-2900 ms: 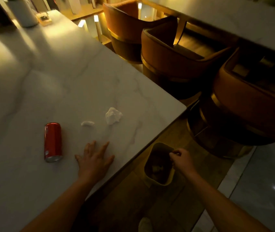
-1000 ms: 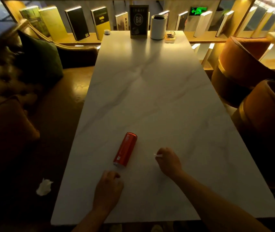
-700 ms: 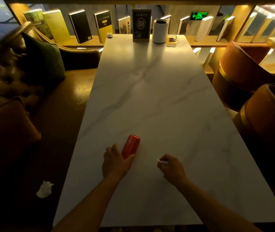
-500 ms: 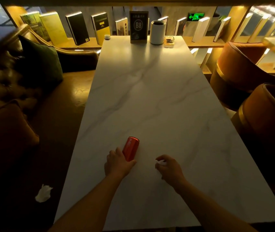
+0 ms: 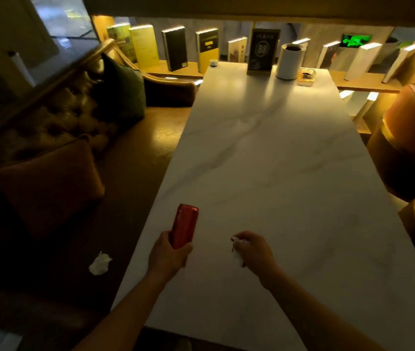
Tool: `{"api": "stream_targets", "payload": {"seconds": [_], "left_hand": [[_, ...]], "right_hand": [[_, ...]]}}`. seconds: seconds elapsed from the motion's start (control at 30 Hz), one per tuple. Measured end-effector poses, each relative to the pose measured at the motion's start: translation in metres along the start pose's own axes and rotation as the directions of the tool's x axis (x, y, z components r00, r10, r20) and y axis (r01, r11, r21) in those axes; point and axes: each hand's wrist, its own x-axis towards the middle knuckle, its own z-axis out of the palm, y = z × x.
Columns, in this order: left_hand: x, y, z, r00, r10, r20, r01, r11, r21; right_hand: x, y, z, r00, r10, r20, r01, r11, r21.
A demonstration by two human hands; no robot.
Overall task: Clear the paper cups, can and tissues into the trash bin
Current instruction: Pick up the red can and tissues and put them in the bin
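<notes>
Left hand [image 5: 169, 257] now lifts the red can [image 5: 184, 228] off the marble table [image 5: 290, 186].
Right hand [image 5: 252, 249] pinches tissue scraps [image 5: 236, 240] (bin unseen); a crumpled tissue [image 5: 100, 263] remains on the sofa seat [image 5: 135, 158].

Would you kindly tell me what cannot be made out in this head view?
- Trash bin: out of frame.
- Can: its lower end is hidden inside the left hand; label unreadable in the dim light.
- Tissues: mostly covered by the right hand; how many cannot be told.
- White scrap on the sofa seat: too dim to identify surely.
- Sign: its small print is too blurred to read.
</notes>
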Motion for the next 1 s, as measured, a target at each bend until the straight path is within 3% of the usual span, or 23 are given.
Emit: {"api": "stream_targets", "payload": {"seconds": [0.27,0.47,0.7,1.0], "left_hand": [[-0.001,-0.063,-0.123,0.952,-0.139,-0.273,0.105,0.985,-0.136],[0.023,-0.126,-0.202,0.938,-0.25,-0.239,0.171,0.936,-0.306],[0.044,-0.182,-0.261,0.901,-0.34,-0.27,0.246,0.912,-0.328],[0.051,-0.222,-0.285,0.846,-0.449,-0.288,0.343,0.871,-0.352]], "right_hand": [[0.0,-0.067,0.08,0.969,-0.133,0.21,0.14,0.99,-0.022],[0.007,-0.107,0.177,0.942,-0.149,0.299,0.189,0.976,-0.108],[0.013,-0.134,0.292,0.914,-0.102,0.392,0.2,0.956,-0.216],[0.04,-0.129,0.379,0.852,-0.075,0.518,0.306,0.874,-0.377]]}}
